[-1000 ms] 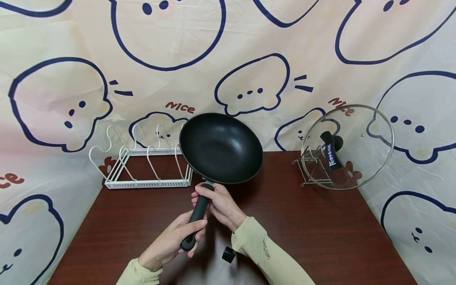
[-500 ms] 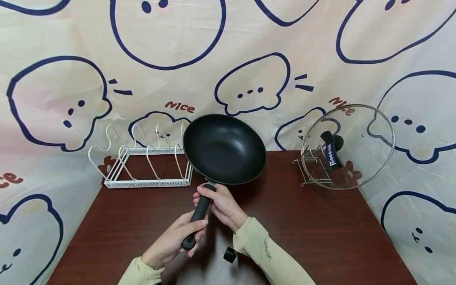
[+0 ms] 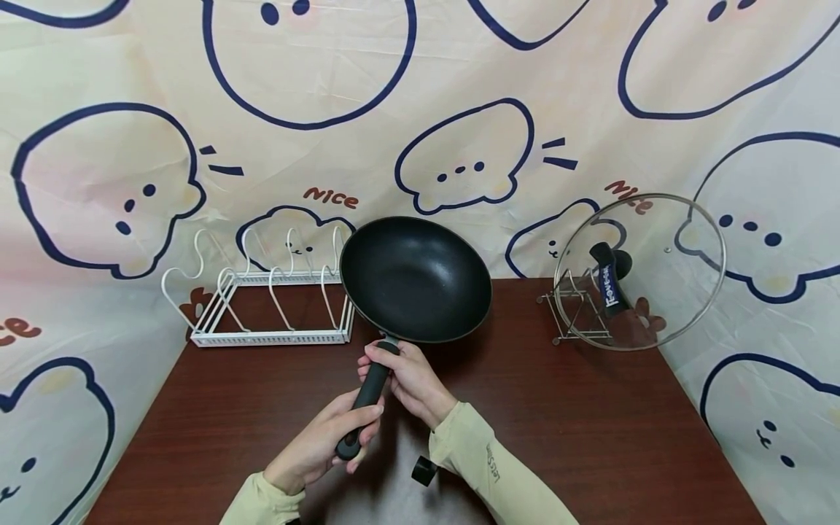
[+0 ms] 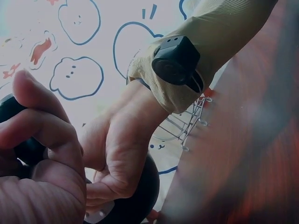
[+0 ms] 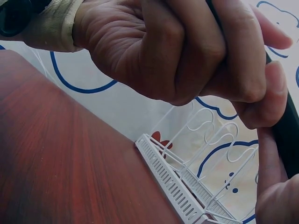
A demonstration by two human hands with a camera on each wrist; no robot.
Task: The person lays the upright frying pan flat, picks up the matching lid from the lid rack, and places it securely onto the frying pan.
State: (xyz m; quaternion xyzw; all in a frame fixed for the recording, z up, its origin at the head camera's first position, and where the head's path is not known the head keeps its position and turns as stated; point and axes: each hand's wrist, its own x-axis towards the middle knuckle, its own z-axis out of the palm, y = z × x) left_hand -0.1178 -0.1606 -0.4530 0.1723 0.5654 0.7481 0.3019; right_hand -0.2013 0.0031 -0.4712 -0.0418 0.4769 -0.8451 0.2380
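Note:
A black wok-like frying pan [image 3: 416, 281] is held up over the table in the head view, its dark inside tilted toward me. Around the lower part of its black handle [image 3: 369, 397] my left hand [image 3: 315, 437] is curled, thumb lying across the top. Higher up, close to the pan body, my right hand [image 3: 416, 383] grips the same handle. Both hands appear close up in the left wrist view, the dark pan [image 4: 145, 196] partly behind them. In the right wrist view my left hand [image 5: 187, 51] hides much of the handle [image 5: 287, 135].
A white wire rack [image 3: 272, 337] stands at the back left, just left of the pan. At the back right a glass lid [image 3: 676, 277] leans in a small metal stand [image 3: 564, 321]. The brown table [image 3: 590, 437] meets a cartoon-printed cloth behind.
The pan has drifted slightly right and a little lower in the head view, both hands moving with it. Their grip on the handle looks the same.

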